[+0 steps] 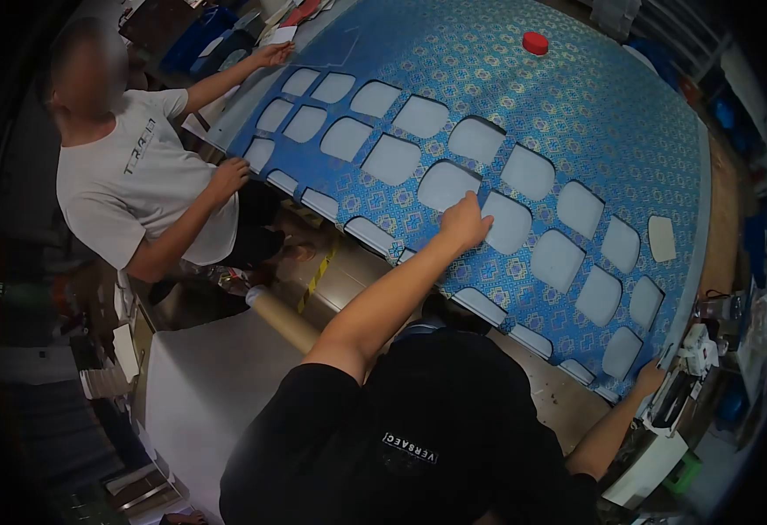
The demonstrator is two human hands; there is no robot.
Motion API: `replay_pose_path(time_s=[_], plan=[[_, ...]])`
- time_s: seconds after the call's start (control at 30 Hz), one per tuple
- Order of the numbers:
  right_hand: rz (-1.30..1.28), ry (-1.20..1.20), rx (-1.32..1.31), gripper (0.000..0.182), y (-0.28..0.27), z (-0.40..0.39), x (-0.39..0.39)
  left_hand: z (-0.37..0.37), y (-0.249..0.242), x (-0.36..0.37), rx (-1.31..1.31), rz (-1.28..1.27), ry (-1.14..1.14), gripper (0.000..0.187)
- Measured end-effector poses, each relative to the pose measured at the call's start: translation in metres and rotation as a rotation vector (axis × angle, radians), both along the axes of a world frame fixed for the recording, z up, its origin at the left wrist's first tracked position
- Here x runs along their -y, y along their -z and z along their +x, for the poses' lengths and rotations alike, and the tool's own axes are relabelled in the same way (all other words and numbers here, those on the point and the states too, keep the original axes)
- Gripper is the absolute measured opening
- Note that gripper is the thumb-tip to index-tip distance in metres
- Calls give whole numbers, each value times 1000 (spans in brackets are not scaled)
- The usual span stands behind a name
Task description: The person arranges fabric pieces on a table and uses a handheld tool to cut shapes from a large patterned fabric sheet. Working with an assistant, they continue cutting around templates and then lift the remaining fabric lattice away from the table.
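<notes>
Fingers, left hand (pixel 464 224): bent, thumb set apart, at the gap between two pale openings; whether they pinch anything cannot be told.
Fingers, right hand (pixel 650 378): at the near right corner of the blue sheet; their grip cannot be made out.
Arms: left reaches forward across the near edge; right angles out to the side, well apart from it.
Blue patterned sheet (pixel 453 74): spread over the worktop (pixel 723 206), under the left hand, its near edge notched.
Pale openings (pixel 394 159): rounded, dark-rimmed, in staggered rows along the near part of the sheet.
Loose pale piece (pixel 661 238): on the sheet's right side.
Red round object (pixel 535 43): on the sheet's far part.
Co-worker (pixel 130 179): in a white shirt at the left end, one hand by the sheet's edge, the other stretched toward the far side.
Brown roll (pixel 284 320): below the near edge, beside a large white surface (pixel 204 394).
Green container-like object (pixel 683 472): low at the right; contents too unclear to tell.
</notes>
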State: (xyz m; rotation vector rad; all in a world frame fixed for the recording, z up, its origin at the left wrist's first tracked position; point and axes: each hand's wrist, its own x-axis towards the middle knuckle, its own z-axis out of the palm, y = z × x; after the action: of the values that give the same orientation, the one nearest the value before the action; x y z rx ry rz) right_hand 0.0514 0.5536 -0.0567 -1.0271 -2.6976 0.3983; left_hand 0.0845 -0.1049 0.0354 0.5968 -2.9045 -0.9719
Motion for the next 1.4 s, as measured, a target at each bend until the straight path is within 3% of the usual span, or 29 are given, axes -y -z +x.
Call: replay_pose_path(time_s=[0.07,0.13,0.2,0.47,0.63,0.97,1.33,1.4], plan=[[-27,-4,-33,55,6,-4,5,-2,7,-1,-17,9,-27,48],[127,22,-146,55,10,-14,8,-8,9,-1,-35,23,-56,44],[89,-36,-58,55,-1,-14,10,-6,13,0,-19,8,-128,37],[51,-89,15,55,-16,4,28,-5,14,-4,3,-144,-150,37],[0,-209,-184,46,-26,15,33,-2,24,-5,-4,-263,-132,40],[40,-77,-33,34,-78,30,68,-2,9,9,133,-348,-65,39],[-74,49,-5,42,-35,41,55,-3,0,20,209,-275,-37,32],[-74,85,-135,45,-32,38,64,-2,8,23,229,-257,-61,30]])
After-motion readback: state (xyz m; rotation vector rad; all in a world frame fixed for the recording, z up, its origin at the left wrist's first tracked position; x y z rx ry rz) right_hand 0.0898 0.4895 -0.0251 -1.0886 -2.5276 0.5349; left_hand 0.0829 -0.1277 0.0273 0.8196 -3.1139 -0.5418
